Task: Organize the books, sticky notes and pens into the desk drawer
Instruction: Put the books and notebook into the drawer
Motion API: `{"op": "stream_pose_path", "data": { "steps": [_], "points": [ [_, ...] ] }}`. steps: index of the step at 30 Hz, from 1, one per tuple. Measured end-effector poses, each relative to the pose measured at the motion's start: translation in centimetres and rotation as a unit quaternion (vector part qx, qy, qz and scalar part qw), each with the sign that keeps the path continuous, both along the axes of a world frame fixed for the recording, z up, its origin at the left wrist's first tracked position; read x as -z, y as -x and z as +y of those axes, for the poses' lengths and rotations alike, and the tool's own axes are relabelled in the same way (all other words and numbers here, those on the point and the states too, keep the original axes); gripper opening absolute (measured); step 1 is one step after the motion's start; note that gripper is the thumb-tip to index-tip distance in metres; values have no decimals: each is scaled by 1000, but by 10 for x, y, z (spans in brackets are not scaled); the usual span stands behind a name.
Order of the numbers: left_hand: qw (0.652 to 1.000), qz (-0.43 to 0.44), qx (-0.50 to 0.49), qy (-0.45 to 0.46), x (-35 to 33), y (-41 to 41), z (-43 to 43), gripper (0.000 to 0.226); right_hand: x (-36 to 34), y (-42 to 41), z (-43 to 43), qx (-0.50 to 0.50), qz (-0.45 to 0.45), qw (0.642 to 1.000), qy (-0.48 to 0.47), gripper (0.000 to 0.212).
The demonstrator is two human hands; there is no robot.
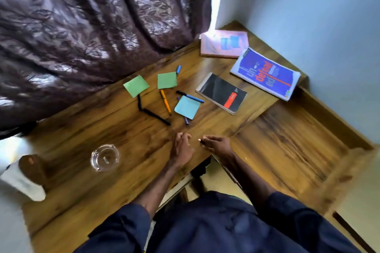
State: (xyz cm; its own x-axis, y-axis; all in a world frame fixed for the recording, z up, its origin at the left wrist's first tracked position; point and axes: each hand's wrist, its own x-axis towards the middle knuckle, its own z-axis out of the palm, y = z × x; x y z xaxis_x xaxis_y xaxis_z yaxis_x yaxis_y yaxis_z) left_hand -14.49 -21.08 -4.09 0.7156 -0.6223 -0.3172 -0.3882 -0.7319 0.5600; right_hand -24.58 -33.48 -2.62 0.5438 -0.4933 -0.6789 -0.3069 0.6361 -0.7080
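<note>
Loosely curled empty hands (pixel 200 147) rest on wooden desk (pixel 127 139) below dark curtain (pixel 92 16), grey wall (pixel 318 6).

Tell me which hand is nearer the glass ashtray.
Left. The left hand rests on the desk just right of the ashtray in the picture; the right hand lies farther right, beyond the left hand, near the desk's front edge.

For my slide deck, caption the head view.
Both hands hover at the desk edge; books, sticky notes and pens lie unsorted.
</note>
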Motion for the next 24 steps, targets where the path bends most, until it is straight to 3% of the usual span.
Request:
{"op": "stream_pose_path", "data": {
  "steps": [5,15,24],
  "points": [
    [997,5,70,21,-2,36,-36,33,-7,48,-24,127,-57,988,-64,12],
    [991,-13,135,-3,-10,73,-93,30,-2,106,-88,106,-66,987,-104,22],
    [981,-68,180,-18,-7,102,-117,36,46,125,-96,72,80,994,-19,18]
  ]
}}
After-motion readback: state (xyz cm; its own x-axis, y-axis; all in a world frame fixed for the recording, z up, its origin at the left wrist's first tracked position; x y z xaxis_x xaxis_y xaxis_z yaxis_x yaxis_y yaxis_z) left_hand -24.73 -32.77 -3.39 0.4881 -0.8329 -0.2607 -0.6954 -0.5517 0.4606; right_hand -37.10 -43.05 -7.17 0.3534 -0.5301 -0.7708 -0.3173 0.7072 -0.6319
